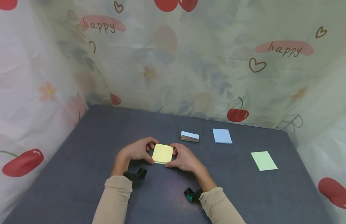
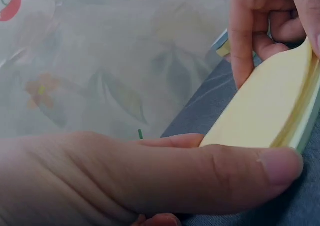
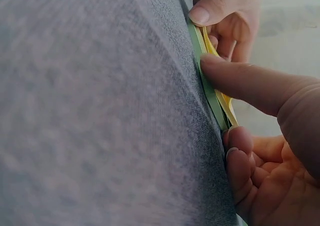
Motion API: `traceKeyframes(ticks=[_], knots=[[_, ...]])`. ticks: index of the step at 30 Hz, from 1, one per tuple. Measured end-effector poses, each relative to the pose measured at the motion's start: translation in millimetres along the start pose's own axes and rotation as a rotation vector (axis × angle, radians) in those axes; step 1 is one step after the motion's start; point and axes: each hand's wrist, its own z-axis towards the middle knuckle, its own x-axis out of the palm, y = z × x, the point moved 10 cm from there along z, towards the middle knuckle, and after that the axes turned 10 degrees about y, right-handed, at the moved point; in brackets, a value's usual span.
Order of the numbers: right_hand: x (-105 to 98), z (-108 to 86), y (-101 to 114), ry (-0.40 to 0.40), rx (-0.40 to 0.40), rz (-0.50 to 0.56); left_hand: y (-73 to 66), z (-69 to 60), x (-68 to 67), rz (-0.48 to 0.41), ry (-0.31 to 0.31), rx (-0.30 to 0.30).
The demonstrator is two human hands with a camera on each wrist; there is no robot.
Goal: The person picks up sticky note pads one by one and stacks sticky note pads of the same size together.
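A yellow sticky-note pad (image 1: 163, 153) lies on top of a pale green pad (image 3: 212, 98), both low over the dark tabletop. My left hand (image 1: 137, 150) holds the left edge of this stack, thumb along the near side and fingers at the far side. On the opposite edge, my right hand (image 1: 185, 157) grips the stack between thumb and fingers. In the left wrist view the yellow top sheet (image 2: 265, 93) bends up slightly near the right fingers. A thin gap shows between the yellow and green layers in the right wrist view.
Behind the right hand stands a small block of paper (image 1: 190, 137) with a white top. A light blue pad (image 1: 222, 136) lies to its right, and a separate green pad (image 1: 264, 161) sits farther right. Patterned cloth (image 1: 189, 68) hangs around the table's back and sides.
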Motion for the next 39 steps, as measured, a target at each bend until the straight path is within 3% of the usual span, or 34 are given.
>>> traceKeyframes(ticks=[20, 39], knots=[[2.2, 1.4, 1.4, 0.032, -0.014, 0.009, 4.6, -0.9, 3.3, 0.044, 0.006, 0.038], [2.7, 0.6, 1.5, 0.050, 0.014, 0.016, -1.8, -2.8, 3.2, 0.046, 0.025, 0.055]])
